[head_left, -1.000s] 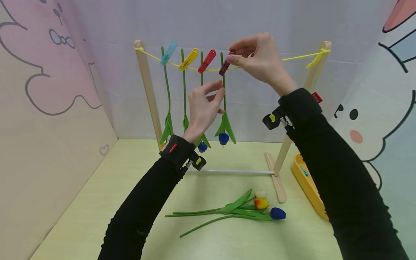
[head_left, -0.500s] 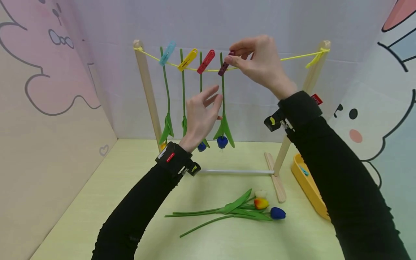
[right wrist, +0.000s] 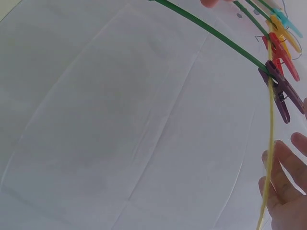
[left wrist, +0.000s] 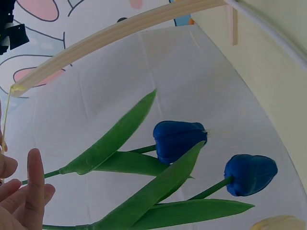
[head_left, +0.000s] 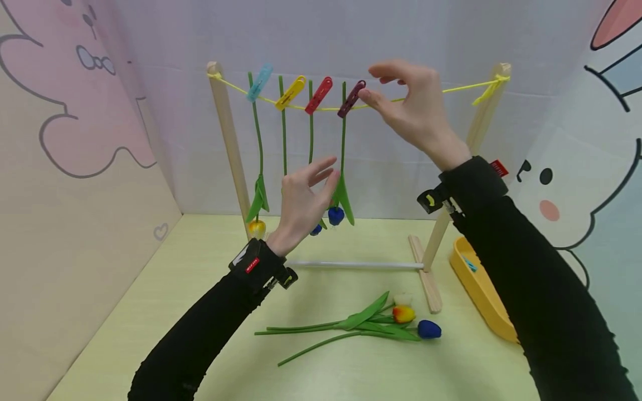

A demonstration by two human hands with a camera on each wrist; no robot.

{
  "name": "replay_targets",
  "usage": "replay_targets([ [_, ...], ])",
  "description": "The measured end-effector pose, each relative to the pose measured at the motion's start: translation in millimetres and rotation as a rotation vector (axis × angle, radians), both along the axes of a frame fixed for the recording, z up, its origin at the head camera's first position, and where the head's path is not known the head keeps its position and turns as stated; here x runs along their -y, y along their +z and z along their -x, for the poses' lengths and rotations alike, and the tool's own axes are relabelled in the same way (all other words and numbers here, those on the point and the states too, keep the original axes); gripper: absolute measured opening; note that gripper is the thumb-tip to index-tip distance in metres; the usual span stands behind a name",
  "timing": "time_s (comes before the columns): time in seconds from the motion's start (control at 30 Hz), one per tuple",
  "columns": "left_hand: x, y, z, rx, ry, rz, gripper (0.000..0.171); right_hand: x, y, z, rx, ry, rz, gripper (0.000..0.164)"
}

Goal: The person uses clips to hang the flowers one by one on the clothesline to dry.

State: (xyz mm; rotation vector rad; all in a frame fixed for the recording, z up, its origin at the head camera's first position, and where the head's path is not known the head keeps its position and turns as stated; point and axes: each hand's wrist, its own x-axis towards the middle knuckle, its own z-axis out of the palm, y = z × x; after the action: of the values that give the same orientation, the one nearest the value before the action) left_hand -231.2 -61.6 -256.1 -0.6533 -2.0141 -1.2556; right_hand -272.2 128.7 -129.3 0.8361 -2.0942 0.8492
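Observation:
A yellow cord point(head_left: 466, 88) carries several tulips hanging head down, each stem pinned by a clothespin. From left to right the pins are light blue point(head_left: 259, 82), yellow point(head_left: 291, 92), red point(head_left: 319, 96) and dark purple point(head_left: 352, 99). My right hand point(head_left: 418, 106) has its fingers parted, the thumb tip right by the purple clothespin's handles. That pin bites the stem and the cord in the right wrist view. Lower down, my left hand point(head_left: 306, 197) holds nothing, its fingers beside the stem of the rightmost blue tulip point(head_left: 336, 215). It partly hides the neighbouring tulips.
Wooden posts point(head_left: 484, 120) hold up the cord, with a white rod point(head_left: 361, 265) low between them. Loose tulips point(head_left: 371, 326) lie on the table in front. At the right stands a yellow tray point(head_left: 476, 284) with a blue clothespin point(head_left: 470, 264) inside, partly behind the right sleeve.
My right hand has let go of the purple clothespin and drawn slightly right. My left hand has sunk along the stem, and the rightmost tulip has swung a little left.

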Motion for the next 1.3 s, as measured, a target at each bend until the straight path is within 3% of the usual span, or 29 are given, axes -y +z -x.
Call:
replay_targets([
  [0.27, 7.5, -22.8, -7.4, 0.018, 0.016, 0.087, 0.031, -12.6, -18.8, -1.8, -0.130, 0.021, 0.067, 0.039],
  [0.63, 19.1, -53.0, -18.3, 0.056, 0.043, 0.191, 0.030, -38.7, -63.4, -22.1, -0.274, 0.049, 0.072, 0.031],
  [0.9, 27.1, -70.7, -26.9, 0.136, 0.006, 0.198, 0.027, -63.0, -98.6, -34.0, -0.237, 0.054, 0.034, 0.032],
  [1.3, 37.6, -103.7, -41.9, 0.229, -0.016, 0.267, 0.026, -105.5, -134.0, -45.3, -0.093, -0.006, -0.075, 0.034],
])
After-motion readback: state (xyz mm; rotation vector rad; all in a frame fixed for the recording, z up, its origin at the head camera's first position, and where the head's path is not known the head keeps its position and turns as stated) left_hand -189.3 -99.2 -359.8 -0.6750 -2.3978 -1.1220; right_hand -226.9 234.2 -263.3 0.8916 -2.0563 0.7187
